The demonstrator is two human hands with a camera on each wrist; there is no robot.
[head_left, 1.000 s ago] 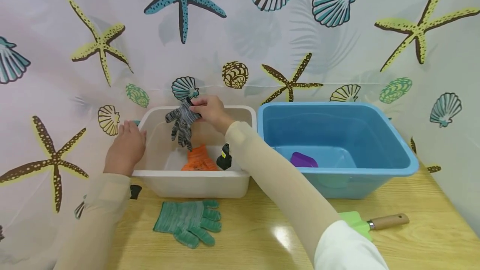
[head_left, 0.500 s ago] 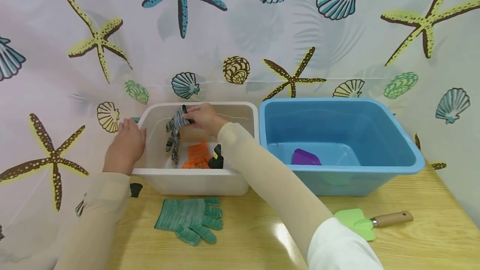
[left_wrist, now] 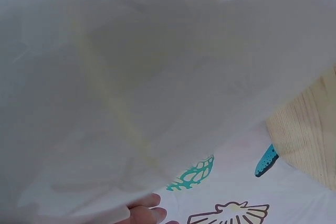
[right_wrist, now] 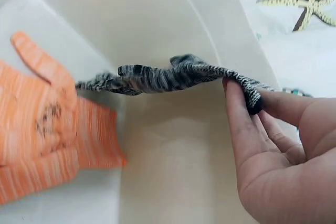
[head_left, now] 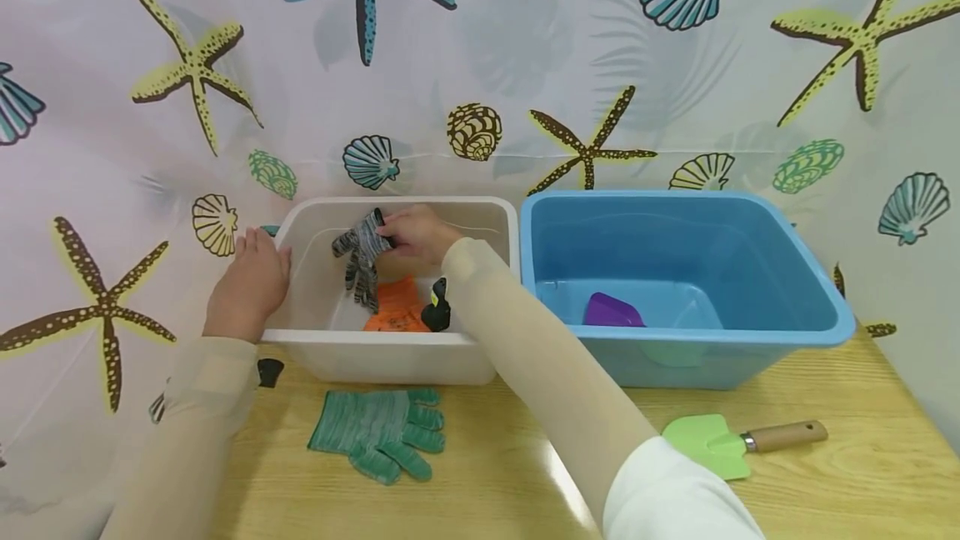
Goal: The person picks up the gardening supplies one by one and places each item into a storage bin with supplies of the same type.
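Hands (head_left: 251,286) (head_left: 420,233) number two, one pinching one of three gloves (head_left: 364,252) (head_left: 396,307) (head_left: 378,432)

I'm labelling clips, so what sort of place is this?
Probably an indoor tabletop workspace, perhaps staged: a white tub stands on a wooden table, with a starfish-printed sheet close behind.

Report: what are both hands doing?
Right hand pinches gray glove by its cuff, inside white bin. Left hand at bin's left side. No obstruction visible.
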